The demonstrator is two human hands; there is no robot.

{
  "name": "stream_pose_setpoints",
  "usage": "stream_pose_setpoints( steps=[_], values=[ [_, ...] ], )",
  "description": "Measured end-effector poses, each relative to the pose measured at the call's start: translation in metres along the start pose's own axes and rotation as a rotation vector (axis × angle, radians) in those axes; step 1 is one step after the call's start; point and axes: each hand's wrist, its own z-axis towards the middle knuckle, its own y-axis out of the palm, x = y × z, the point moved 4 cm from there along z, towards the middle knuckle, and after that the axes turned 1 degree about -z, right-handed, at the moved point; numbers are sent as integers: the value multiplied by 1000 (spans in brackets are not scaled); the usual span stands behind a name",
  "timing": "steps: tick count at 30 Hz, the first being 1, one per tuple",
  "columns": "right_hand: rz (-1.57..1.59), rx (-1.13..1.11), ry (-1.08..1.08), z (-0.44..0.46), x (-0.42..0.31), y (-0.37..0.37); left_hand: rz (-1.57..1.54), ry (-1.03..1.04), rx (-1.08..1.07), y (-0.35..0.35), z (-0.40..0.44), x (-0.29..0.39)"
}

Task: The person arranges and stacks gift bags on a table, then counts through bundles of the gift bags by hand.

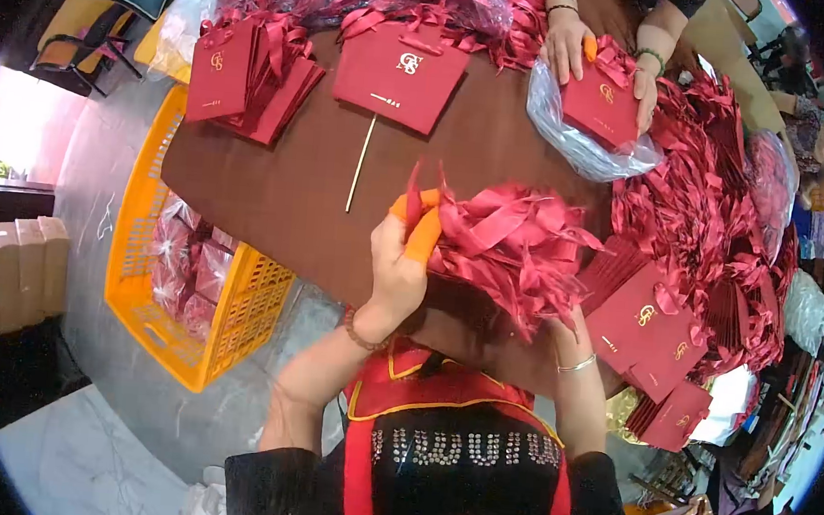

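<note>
My left hand (400, 261), with orange covers on two fingertips, is closed on a red ribbon (415, 195) at the left side of a bunch of red ribbons (515, 241). The bunch lies between my hands over the table's near edge. Only the wrist and the heel of my right hand (566, 330) show at the bunch's lower right; its fingers are hidden beneath the ribbons. Just right of it, red paper bags (635, 319) with gold logos lie in an overlapping stack. Ahead of my left hand, a thin gold-coloured stick (361, 162) lies by a red bag (400, 75).
Across the table (273, 184), another person's hands (569, 47) hold a red bag (600, 100) over a clear plastic bag (585, 150). More bags (221, 73) stand far left. A yellow crate (200, 362) with wrapped packs sits on the floor. Ribboned bags (694, 173) are heaped at right.
</note>
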Motion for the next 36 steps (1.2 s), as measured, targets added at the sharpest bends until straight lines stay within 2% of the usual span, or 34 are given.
stream_pose_setpoints(
  steps=[2,3,4,6,8,9,10,11,12,13,16,17,18,20,22,24,25,26,28,30,32,34,35,36],
  values=[
    [-151,-15,-14,1,-8,21,-16,22,10,0,-1,1],
    [319,-43,31,7,-11,34,-42,82,-10,0,-1,8],
    [321,-40,31,19,-12,24,-69,140,-29,1,0,13],
    [427,-407,233,47,3,-4,-81,158,21,1,5,8],
    [520,-781,421,54,10,-14,143,250,12,1,19,-1],
    [606,-631,173,49,12,-6,23,108,-3,-1,22,-5],
    [689,-474,-79,39,14,9,24,113,-7,-1,26,-4],
    [694,-467,-83,36,10,22,99,109,25,-2,26,-4],
    [609,-214,-16,37,7,27,172,112,57,-2,27,-2],
    [518,37,45,36,6,26,200,206,56,0,28,5],
    [346,32,3,33,-6,30,101,177,-3,2,25,6],
    [261,30,-4,32,-7,30,-152,165,27,4,20,3],
    [182,33,-3,30,-6,30,-150,151,30,3,20,-1],
    [19,21,-11,29,-5,33,109,260,83,-2,25,-7],
    [-73,-2,-23,35,-8,36,59,223,21,-4,30,-7],
    [497,-290,20,49,-10,39,-2,180,12,1,32,0],
    [785,-431,49,51,-10,41,-28,112,-195,-7,33,-5],
    [785,-434,53,51,-8,37,-26,114,-192,-13,34,-4],
    [721,-320,24,50,-6,25,-563,-69,-403,-14,33,2],
    [681,-264,11,48,-2,14,-494,-156,-489,-32,32,-1],
    [732,-219,-5,47,5,3,-203,-37,-678,-55,37,-3],
    [756,-204,-12,50,9,-14,131,-31,-709,-61,41,-20],
    [527,-146,-28,49,11,-29,190,-124,-661,-57,37,-25],
    [297,-88,-41,49,12,-38,300,-39,-646,-52,37,-34]
  ],
)
